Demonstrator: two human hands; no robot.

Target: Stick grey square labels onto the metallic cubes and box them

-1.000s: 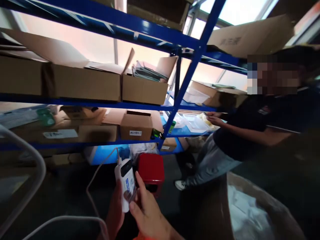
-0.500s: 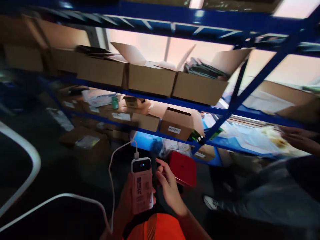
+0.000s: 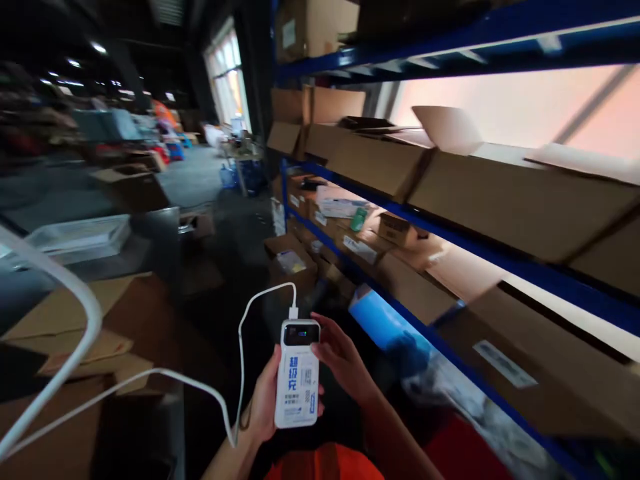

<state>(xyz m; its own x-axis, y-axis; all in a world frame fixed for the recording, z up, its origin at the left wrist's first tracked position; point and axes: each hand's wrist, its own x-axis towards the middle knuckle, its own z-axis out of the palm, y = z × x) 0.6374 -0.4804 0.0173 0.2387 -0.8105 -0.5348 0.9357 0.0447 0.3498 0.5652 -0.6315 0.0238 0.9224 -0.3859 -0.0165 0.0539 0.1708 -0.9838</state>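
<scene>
Aisle floor (image 3: 210,193) lies open left of power bank (image 3: 298,383), shelving (image 3: 450,233) right.

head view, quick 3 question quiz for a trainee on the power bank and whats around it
1. True or false: the left hand grips the white rectangular power bank from behind.
2. Multiple choice: the thin white cable plugs into the power bank at its A) top end B) bottom end C) right side.
3. Fill in: the right hand touches the power bank near its small dark ____.

Key
1. True. The palm sits behind it and the fingers wrap its edges.
2. A. The plug enters the top end, then the cable loops down to the left.
3. Display, at the top of the front face. The blue metal shelving with brown cardboard boxes stands to the right.
</scene>
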